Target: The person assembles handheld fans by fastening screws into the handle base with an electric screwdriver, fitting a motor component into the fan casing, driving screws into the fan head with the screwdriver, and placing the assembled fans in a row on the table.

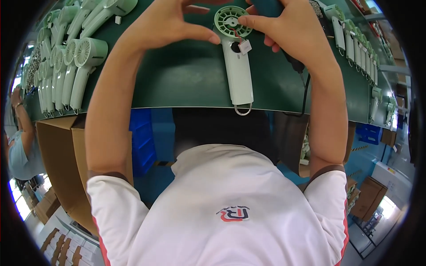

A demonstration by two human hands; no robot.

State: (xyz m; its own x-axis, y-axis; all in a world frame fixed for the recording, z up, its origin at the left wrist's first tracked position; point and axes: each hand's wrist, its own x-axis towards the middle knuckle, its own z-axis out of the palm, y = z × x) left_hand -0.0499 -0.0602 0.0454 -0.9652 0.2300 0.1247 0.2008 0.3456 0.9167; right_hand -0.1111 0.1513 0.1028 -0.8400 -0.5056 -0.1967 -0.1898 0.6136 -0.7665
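In front of me a handheld fan (238, 73) lies on the green worktable (182, 84), its pale green round head away from me and its white handle toward me. The head's inside shows a hub and red wires, with a small white tag hanging beside them. A metal loop at the handle's end reaches the table's near edge. My left hand (171, 26) is open at the left of the head, its thumb tip close to the rim. My right hand (295, 31) grips a dark teal electric screwdriver (267, 7), and its thumb reaches onto the fan's hub.
Several assembled fans (73, 62) stand in rows at the left, and more fans (353, 42) line the right. A black cord (306, 95) runs down from the screwdriver. Below the table are a cardboard box (60, 155) and a blue crate (143, 142). Another person (24, 146) is at far left.
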